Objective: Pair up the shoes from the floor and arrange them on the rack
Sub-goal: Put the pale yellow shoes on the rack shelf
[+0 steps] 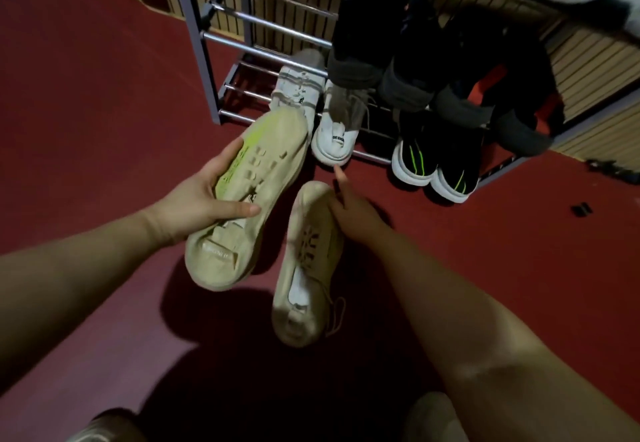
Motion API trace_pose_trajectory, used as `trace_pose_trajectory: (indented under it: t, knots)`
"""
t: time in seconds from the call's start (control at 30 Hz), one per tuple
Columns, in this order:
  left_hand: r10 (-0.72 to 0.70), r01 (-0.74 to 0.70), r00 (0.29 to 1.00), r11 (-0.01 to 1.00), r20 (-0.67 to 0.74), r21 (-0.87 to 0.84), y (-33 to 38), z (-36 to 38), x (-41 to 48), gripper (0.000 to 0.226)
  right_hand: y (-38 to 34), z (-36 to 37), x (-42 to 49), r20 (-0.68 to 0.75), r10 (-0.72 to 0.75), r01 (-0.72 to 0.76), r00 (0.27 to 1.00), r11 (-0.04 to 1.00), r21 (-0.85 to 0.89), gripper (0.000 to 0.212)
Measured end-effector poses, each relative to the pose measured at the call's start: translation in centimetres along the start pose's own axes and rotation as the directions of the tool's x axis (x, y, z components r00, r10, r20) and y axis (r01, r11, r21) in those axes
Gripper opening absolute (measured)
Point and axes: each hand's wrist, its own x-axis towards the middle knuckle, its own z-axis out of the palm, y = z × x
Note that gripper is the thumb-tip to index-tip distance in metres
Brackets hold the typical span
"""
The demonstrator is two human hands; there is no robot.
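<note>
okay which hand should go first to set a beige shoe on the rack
Left, probably. The left hand grips its beige shoe beside the rack's empty bars; the right hand only touches the other shoe.

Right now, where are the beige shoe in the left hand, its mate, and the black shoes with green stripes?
beige shoe (249, 199): head view, upper.
mate (308, 268): head view, tongue.
black shoes with green stripes (417, 159): head view, left shoe's toe.

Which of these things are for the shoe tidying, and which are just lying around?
For the job: beige shoe in left hand; beige shoe under right hand; rack; white pair; black-green pair.
Lying about: small dark bits on floor.
</note>
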Motion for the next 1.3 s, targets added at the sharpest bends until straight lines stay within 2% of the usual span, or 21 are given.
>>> trace_pose_trajectory:
  t: [0.2,0.3,0.4,0.5,0.6,0.67,0.77,0.83,0.9,1.0,1.07,1.13,1.2,1.3]
  knots:
    - [-0.050,0.064,0.991,0.992,-0.126,0.108,-3.9,-0.3,-0.8,0.108,-0.6,3.9,-0.2,-0.034,0.078,-0.079,0.996,0.996,-0.036,0.078]
    - [-0.085,0.112,0.987,0.970,-0.134,0.215,-5.8,0.3,-0.9,0.111,0.0,6.0,-2.3,-0.094,0.199,-0.211,0.976,0.966,-0.149,0.084]
    - [-0.126,0.155,0.987,0.924,-0.104,0.348,-7.4,1.1,-0.8,0.119,0.6,8.5,-5.6,-0.094,0.290,-0.302,0.952,0.940,-0.162,0.090]
    - [-0.149,0.189,0.981,0.869,-0.122,0.458,-8.5,2.2,-0.3,0.111,0.8,10.8,-7.8,0.006,0.296,-0.282,0.955,0.917,-0.282,0.107]
    - [-0.120,0.233,0.963,0.823,-0.242,0.518,-8.8,3.0,-0.4,0.104,0.7,11.6,-8.0,-0.055,0.262,-0.264,0.964,0.901,-0.344,0.111]
    - [-0.117,0.269,0.948,0.792,-0.297,0.548,-8.9,3.0,-1.2,0.099,0.8,11.3,-7.6,-0.099,0.186,-0.208,0.978,0.927,-0.313,0.108]
    - [-0.172,0.279,0.959,0.694,-0.225,0.664,-8.8,3.0,-3.1,0.111,1.0,10.5,-5.9,-0.152,0.081,-0.120,0.985,0.957,-0.266,0.100]
    - [-0.251,0.279,0.956,0.612,-0.153,0.740,-8.9,3.0,-4.4,0.119,1.1,10.2,-5.0,-0.159,0.051,-0.098,0.986,0.948,-0.302,0.093]
    - [-0.306,0.312,0.940,0.577,-0.154,0.755,-9.4,3.0,-5.2,0.122,1.3,10.5,-5.3,-0.131,0.065,-0.109,0.989,0.925,-0.364,0.092]
    - [-0.289,0.323,0.940,0.593,-0.180,0.737,-9.9,3.6,-5.8,0.113,2.0,11.4,-6.5,-0.079,0.081,-0.108,0.994,0.892,-0.439,0.101]
    - [-0.252,0.313,0.948,0.626,-0.194,0.714,-10.2,4.1,-5.9,0.106,2.5,12.0,-6.9,-0.160,0.005,-0.081,0.987,0.875,-0.476,0.101]
    - [-0.215,0.301,0.954,0.666,-0.211,0.683,-10.3,4.2,-5.8,0.100,2.6,11.9,-6.7,-0.216,-0.076,-0.035,0.973,0.883,-0.468,0.094]
    - [-0.179,0.283,0.958,0.715,-0.224,0.639,-10.3,3.9,-5.6,0.097,2.5,11.2,-6.5,-0.156,-0.078,-0.003,0.985,0.888,-0.461,0.085]
    - [-0.163,0.256,0.963,0.802,-0.215,0.540,-10.0,2.8,-5.4,0.107,2.5,10.5,-6.5,-0.165,-0.117,0.039,0.979,0.909,-0.416,0.071]
